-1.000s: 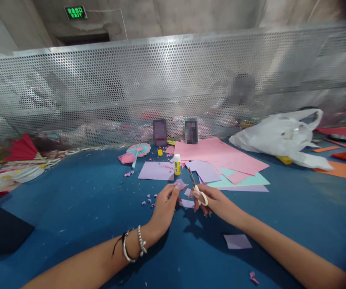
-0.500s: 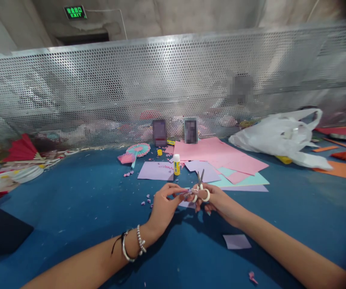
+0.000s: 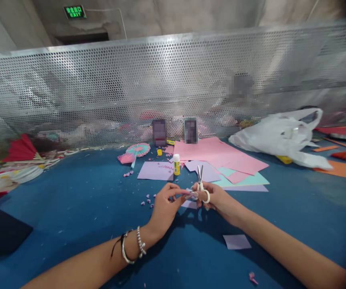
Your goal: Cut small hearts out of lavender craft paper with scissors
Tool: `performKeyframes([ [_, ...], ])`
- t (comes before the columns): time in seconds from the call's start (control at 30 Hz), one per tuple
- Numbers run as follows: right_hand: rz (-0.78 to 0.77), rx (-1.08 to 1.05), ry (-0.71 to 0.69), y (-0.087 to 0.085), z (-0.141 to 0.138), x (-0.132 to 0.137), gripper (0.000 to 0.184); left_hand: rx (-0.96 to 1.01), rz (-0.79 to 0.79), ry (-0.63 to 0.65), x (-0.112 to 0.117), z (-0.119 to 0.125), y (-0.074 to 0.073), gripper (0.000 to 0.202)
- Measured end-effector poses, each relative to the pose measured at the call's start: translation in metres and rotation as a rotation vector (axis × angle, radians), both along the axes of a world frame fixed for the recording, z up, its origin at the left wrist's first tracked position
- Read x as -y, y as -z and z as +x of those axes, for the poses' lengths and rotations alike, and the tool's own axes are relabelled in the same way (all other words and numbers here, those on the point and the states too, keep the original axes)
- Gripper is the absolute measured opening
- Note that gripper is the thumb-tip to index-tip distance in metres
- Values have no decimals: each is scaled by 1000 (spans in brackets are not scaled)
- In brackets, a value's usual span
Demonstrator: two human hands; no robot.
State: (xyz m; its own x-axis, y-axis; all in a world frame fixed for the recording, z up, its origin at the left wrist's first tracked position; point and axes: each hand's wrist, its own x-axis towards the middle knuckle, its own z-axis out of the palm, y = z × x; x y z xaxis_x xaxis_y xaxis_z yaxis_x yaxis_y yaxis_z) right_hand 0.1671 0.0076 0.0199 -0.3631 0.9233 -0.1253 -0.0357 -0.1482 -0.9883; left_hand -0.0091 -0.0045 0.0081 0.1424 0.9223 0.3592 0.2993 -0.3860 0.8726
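Lilac paper slip (image 3: 189, 190) sat at nine o'clock from white-handled scissors (image 3: 200, 185), pinched in left hand's (image 3: 167, 205) fingers; right hand's (image 3: 222, 198) fingers clasped scissors' handles. Slip seemed light, easily creased, best held by edges.

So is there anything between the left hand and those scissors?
Yes: fingertips of the right hand, which holds the scissors, and a small purple paper pinched in the left hand. Fingers hide most of that paper.
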Motion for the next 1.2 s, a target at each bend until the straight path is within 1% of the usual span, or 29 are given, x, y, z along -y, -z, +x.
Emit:
performKeyframes([
  [0.1,-48,-43,10,2,1,-1,35,13,-6,8,0,-1,-1,18],
  [0.23,-77,-57,20,3,2,-1,37,6,3,-22,0,-1,-1,18],
  [0.37,-108,-46,-14,4,2,-1,35,0,12,-38,0,-1,0,16],
  [0.47,-109,-35,-31,5,3,-1,34,7,5,-6,1,-1,0,16],
  [0.63,-81,-36,-19,7,5,-2,30,-8,8,61,4,1,-1,20],
  [0.73,-40,1,-26,5,4,-2,25,-10,-17,31,5,2,-2,24],
  [0.83,-7,39,-51,3,3,0,26,-25,-57,-2,4,2,-1,26],
  [1.0,-36,47,-14,3,4,0,28,70,-70,-32,9,4,-1,22],
  [1.1,-24,33,-1,4,6,-2,29,-11,1,49,14,4,-5,14],
  [1.2,22,12,-15,4,6,-2,28,-110,108,147,17,5,-10,18],
])
